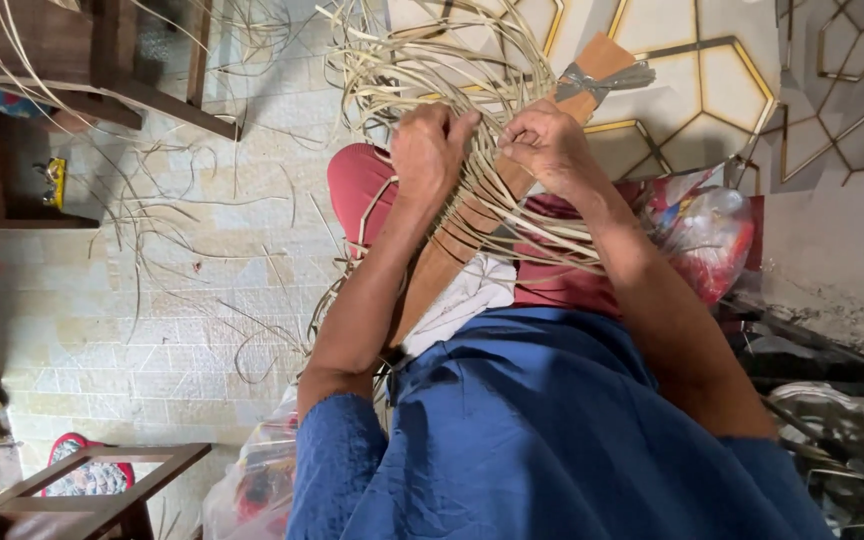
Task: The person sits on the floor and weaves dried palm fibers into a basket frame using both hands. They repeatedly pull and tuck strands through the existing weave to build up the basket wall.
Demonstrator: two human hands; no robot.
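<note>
- Nearest the camera, a blue garment (552, 440) covers the torso; both forearms run up from its sleeves toward the lap.
- At the lap's edge, a white cloth (467, 295) lies under a slanting wooden board (452, 255).
- Left hand (430, 150): fingers curled shut, pressing cane strips (512, 215) against the board.
- Right hand (549, 145): fist closed, pinching one strip.
- Step, as judged: weaving strips across the board; the next move likely calls for a steady pull while the left keeps its hold.
- Beyond the hands, loose strip ends (422, 50) fan over the tiled floor (152, 300).
</note>
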